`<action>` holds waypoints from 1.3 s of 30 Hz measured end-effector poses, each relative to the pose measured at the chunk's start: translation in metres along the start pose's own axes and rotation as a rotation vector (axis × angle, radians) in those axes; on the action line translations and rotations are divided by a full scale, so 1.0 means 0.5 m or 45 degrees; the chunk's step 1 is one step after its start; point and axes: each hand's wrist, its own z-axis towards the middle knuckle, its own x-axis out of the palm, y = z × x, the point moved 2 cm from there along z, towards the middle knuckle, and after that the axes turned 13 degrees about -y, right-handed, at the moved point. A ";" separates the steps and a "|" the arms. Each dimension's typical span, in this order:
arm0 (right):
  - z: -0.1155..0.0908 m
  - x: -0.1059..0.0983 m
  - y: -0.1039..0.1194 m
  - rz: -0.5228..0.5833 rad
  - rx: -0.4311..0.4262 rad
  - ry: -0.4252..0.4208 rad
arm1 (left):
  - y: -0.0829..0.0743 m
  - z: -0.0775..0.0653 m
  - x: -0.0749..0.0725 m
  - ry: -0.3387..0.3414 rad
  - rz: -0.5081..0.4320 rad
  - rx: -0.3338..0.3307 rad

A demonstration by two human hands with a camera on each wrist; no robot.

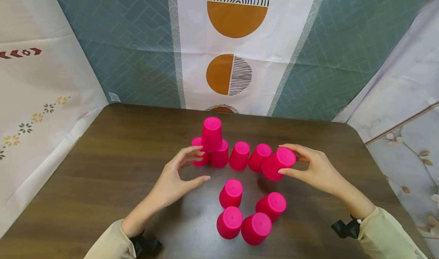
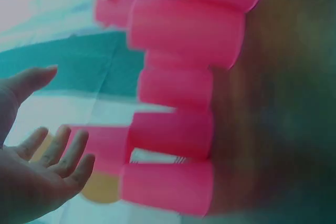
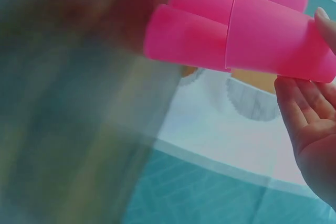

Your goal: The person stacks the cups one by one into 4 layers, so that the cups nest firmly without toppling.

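Note:
Between thumb and fingers, my right hand [image 1: 317, 171] grips an upside-down pink cup [image 1: 278, 163]. In the right wrist view this held cup [image 3: 278, 38] is raised off the table, its rim overlapping the cups behind. It is at the right end of a back row of upside-down pink cups, beside the rightmost standing one [image 1: 259, 158]. At the row's left end, a single cup [image 1: 212, 133] sits on top of two others. My left hand [image 1: 173, 182] is just beside that stacked cup, thumb and fingers spread apart, holding nothing; the left wrist view shows its fingers [image 2: 63, 156] loosely bent.
Closer to me on the brown table [image 1: 137, 144] stand several more upside-down pink cups, among them a front one [image 1: 256, 228] and one nearer the row [image 1: 231, 193]. A patterned cloth [image 1: 137, 53] hangs behind the table's far edge.

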 end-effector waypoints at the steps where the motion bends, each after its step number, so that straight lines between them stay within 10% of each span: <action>1: 0.008 -0.005 0.006 0.003 -0.016 -0.004 | 0.002 -0.005 0.010 0.039 -0.007 -0.001; 13: 0.097 -0.017 0.050 -0.004 -0.142 -0.023 | 0.014 -0.027 0.105 0.457 0.039 -0.055; 39: 0.203 0.119 0.054 0.173 0.057 0.112 | 0.020 -0.012 0.131 0.517 -0.021 -0.193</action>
